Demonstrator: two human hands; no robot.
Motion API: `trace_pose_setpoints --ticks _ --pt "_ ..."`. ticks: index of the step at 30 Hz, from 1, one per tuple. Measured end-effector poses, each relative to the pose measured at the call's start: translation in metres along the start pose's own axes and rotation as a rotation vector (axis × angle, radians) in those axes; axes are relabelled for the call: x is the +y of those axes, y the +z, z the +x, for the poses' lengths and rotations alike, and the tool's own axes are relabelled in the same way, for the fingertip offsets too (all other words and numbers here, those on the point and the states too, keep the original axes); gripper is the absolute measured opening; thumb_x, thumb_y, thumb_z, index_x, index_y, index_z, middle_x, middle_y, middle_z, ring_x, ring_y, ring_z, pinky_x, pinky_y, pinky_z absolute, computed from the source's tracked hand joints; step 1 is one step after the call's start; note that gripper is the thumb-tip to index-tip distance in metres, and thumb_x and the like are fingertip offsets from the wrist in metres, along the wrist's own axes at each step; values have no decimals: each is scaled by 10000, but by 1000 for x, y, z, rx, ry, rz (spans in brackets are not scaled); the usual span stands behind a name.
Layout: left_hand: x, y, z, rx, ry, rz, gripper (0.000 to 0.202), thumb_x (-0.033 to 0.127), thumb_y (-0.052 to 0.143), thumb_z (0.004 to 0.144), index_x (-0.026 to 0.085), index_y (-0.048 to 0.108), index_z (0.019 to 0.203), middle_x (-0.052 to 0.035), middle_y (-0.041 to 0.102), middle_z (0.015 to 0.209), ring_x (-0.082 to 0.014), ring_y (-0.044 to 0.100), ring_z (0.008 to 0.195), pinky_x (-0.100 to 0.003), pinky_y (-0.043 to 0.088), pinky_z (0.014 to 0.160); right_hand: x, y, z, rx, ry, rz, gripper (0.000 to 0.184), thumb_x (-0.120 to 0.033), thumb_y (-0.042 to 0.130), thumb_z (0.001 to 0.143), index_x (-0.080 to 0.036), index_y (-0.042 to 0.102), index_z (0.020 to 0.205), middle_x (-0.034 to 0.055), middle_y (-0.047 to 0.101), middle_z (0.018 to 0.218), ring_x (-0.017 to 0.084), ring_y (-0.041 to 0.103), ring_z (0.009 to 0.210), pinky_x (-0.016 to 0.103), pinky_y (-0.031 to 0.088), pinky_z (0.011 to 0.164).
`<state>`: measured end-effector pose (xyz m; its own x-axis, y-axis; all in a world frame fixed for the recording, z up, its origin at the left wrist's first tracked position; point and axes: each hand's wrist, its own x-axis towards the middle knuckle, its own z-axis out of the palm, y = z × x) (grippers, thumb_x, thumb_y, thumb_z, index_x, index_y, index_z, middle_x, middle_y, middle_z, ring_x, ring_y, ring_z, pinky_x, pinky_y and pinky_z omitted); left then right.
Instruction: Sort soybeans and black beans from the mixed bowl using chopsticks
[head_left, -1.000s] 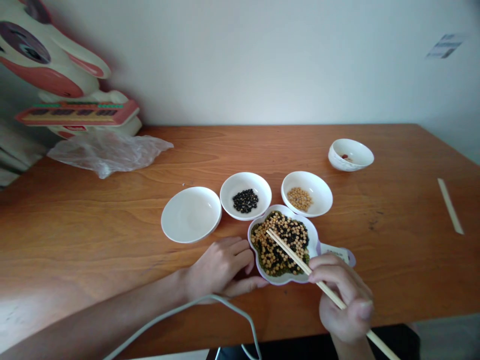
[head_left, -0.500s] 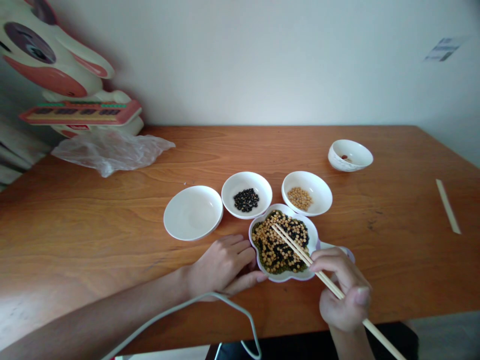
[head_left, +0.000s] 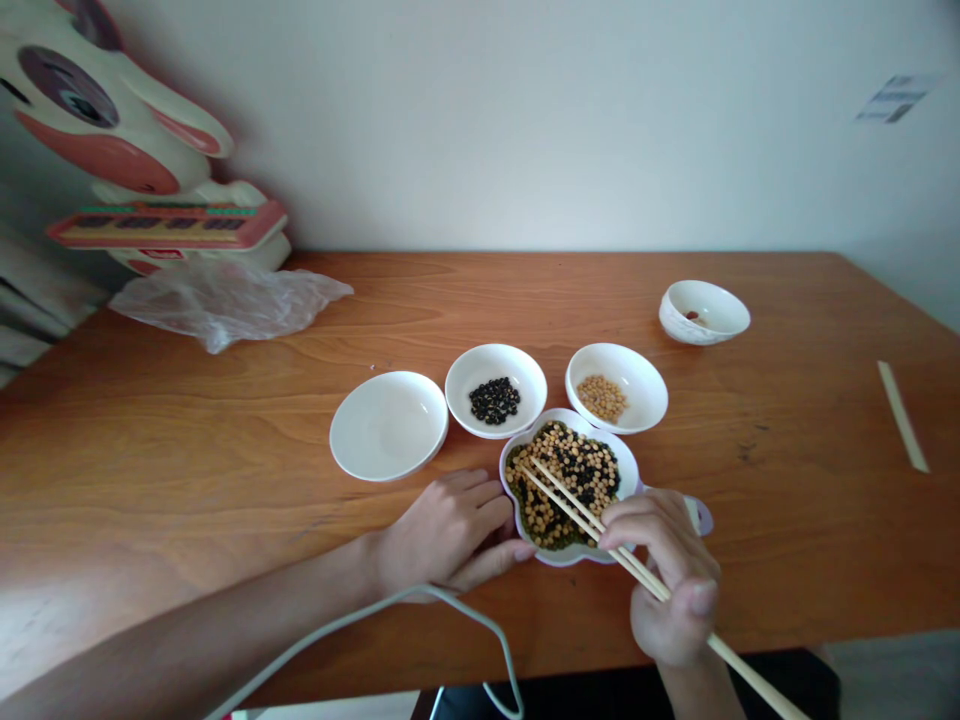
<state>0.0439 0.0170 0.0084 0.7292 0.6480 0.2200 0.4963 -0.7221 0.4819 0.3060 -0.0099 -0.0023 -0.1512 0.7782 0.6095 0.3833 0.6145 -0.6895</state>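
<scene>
A flower-shaped white bowl (head_left: 625,462) near the table's front edge holds mixed yellow, black and green beans. My right hand (head_left: 667,580) is closed round a pair of wooden chopsticks (head_left: 570,500), whose tips rest among the beans at the bowl's left side. My left hand (head_left: 442,530) lies on the table with its fingers loosely curled against the bowl's left rim. Behind the bowl stand an empty white dish (head_left: 388,425), a dish with black beans (head_left: 496,390) and a dish with yellow beans (head_left: 616,387).
A small white bowl (head_left: 703,311) with a few reddish bits sits at the back right. A paper chopstick sleeve (head_left: 902,415) lies at the far right. A crumpled plastic bag (head_left: 225,300) and a cartoon-faced toy (head_left: 135,170) are at the back left. A grey cable (head_left: 450,600) loops over the front edge.
My right hand has shifted left and the chopstick tips have swung to the bowl's left side. My left hand has stayed put.
</scene>
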Motion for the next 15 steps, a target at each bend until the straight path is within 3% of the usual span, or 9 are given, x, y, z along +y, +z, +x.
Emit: trace_pose_setpoints --ticks 6,15 --pt "-2 2 0 23 16 5 402 464 450 1086 187 599 835 -45 666 827 -204 577 746 -347 446 705 -1 2 1 -33 13 -20 698 -580 121 1087 -227 666 831 36 711 785 212 626 763 427 381 761" --pt "-2 2 0 15 11 -2 405 472 438 1089 190 597 845 -50 677 849 -206 581 763 -355 455 723 -6 3 5 17 43 6 693 -536 146 1103 -227 667 767 24 703 742 198 606 742 406 386 742"
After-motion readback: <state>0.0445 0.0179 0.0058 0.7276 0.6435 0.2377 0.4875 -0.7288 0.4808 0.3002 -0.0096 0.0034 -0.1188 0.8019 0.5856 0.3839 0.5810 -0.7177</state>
